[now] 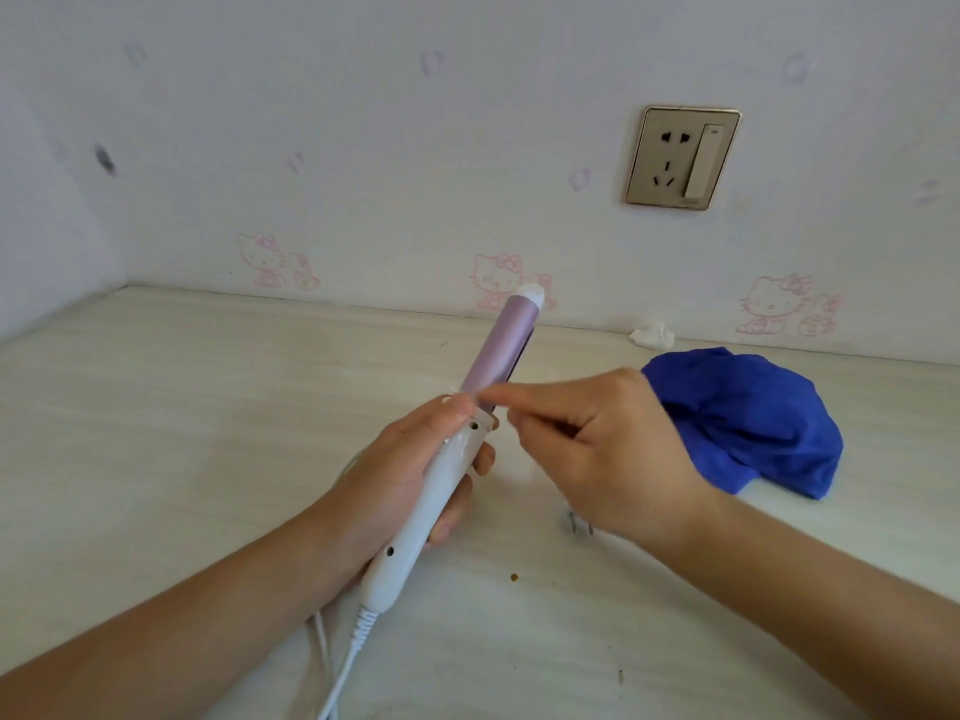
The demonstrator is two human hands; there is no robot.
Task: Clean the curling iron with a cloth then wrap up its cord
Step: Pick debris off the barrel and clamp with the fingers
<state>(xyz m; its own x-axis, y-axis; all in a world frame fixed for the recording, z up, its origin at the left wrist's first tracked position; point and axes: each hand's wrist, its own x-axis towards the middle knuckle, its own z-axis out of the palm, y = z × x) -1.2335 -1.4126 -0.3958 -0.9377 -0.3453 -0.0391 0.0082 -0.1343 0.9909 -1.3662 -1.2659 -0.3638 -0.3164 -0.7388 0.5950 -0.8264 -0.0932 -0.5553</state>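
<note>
My left hand (415, 465) grips the white handle of the curling iron (498, 350), holding it above the table with its pink barrel and white tip pointing up and away. The white cord (343, 672) runs from the handle's lower end toward the bottom edge. My right hand (597, 449) hovers just right of the iron, index finger stretched to the base of the barrel, the other fingers curled; whether the fingertip touches is blurred. The crumpled blue cloth (748, 418) lies on the table behind my right hand, apart from both hands.
The pale table (156, 407) meets a wall with cartoon-cat stickers. A wall socket with a switch (683, 155) sits at upper right. A small white crumpled tissue (652, 334) lies by the wall. What looks like the plug's prongs (576, 522) shows beneath my right wrist.
</note>
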